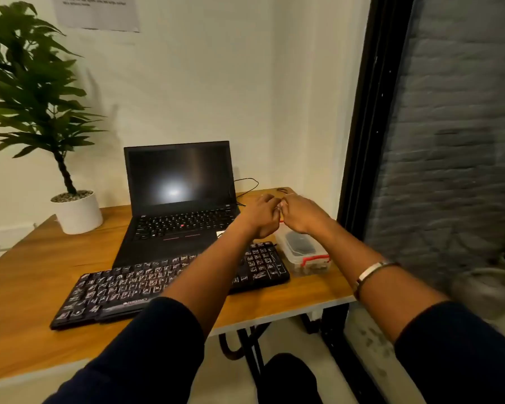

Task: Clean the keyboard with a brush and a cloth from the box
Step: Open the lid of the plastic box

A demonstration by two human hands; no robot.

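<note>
Head view puts both my arms stretched out over the desk point(18, 290), meeting above the far end of the box point(303, 248). My left hand point(261, 215) and right hand point(299, 212) are knuckle to knuckle, fingers curled inward toward each other, and something small and pale shows between the fingertips where they meet. Motion blur keeps me from telling what that is, or whether either hand truly grips it, so I cannot tell the hold on either side. Beneath my hands the box, clear plastic with red clips, sits on the desk's right side, just beside the right end of the keyboard point(123, 290). A dark shape shows through its lid, and I cannot make out the contents beyond that; neither brush nor cloth is anything I can pick out. That black keyboard, with its large white legends, lies diagonally across the desk's near half, its right end partly hidden under my left forearm. Behind it an open laptop point(178, 199) stands with a dark screen that catches a soft glare, its front edge close to the keyboard's back edge. A thin cable point(247, 182) loops out behind the laptop's right side. A plant point(32, 91) in a white pot stands at the far left of the desk. A bracelet point(370, 272) rings my right wrist, and dark sleeves point(146, 354) cover both upper forearms.
</note>
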